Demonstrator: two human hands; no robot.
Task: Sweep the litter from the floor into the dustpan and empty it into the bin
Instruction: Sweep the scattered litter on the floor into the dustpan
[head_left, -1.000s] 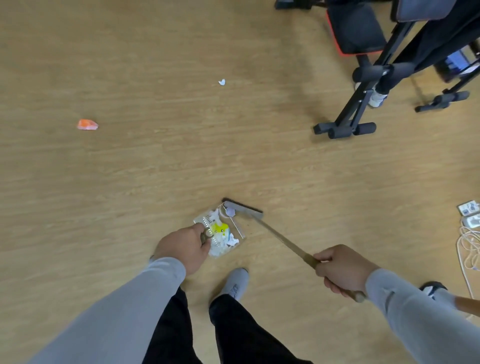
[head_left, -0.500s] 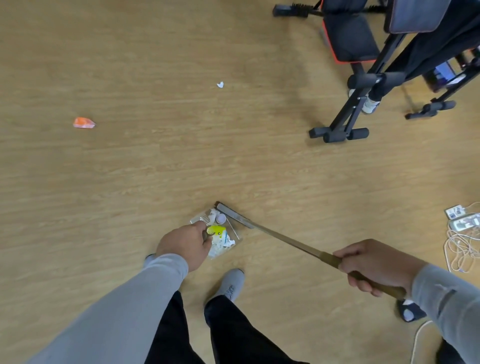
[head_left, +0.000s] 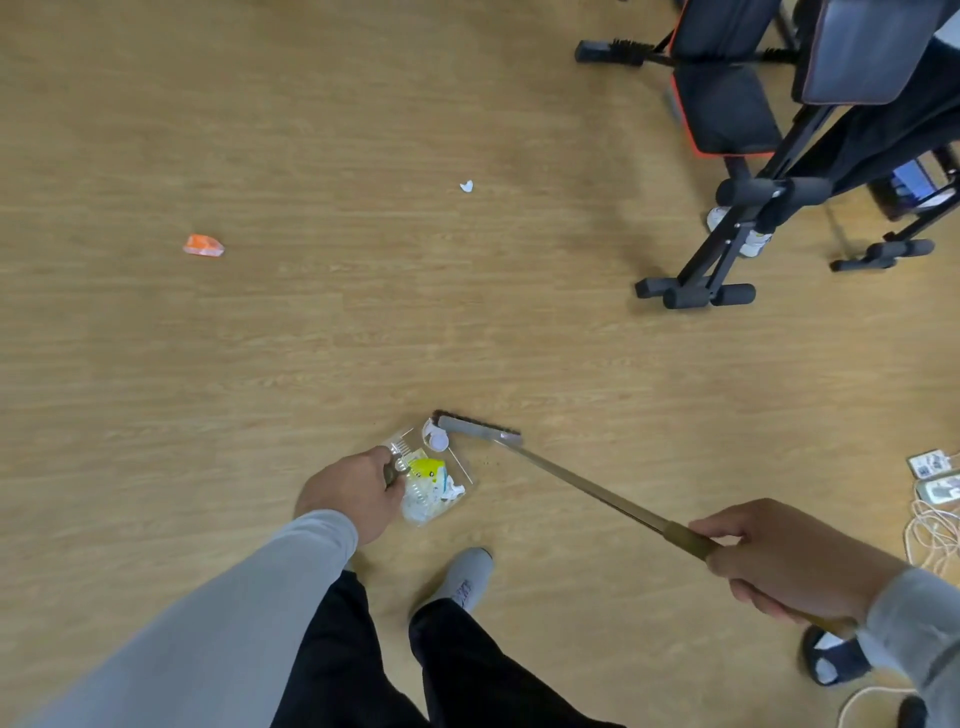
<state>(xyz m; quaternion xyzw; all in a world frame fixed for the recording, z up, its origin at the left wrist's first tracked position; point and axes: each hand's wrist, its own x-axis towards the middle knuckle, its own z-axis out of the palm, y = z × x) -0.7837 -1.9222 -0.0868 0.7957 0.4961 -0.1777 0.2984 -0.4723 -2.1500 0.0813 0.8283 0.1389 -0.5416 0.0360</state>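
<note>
Your left hand (head_left: 358, 493) grips the dustpan (head_left: 434, 480), your right hand (head_left: 789, 566) the broom (head_left: 478, 430) touching its lip. The litter (head_left: 428, 480) inside looks light; carry the dustpan level by the handle.

Tan wood-grain floor (head_left: 311, 364); clear dustpan (head_left: 457, 470) holds yellow and white litter (head_left: 428, 480); grey broom head (head_left: 475, 428); orange scrap (head_left: 203, 245); grey sleeves, black trousers (head_left: 363, 660).

Wooden floor (head_left: 260, 364) bears orange wrapper (head_left: 203, 245), white scrap (head_left: 466, 186), dustpan (head_left: 457, 488).
</note>
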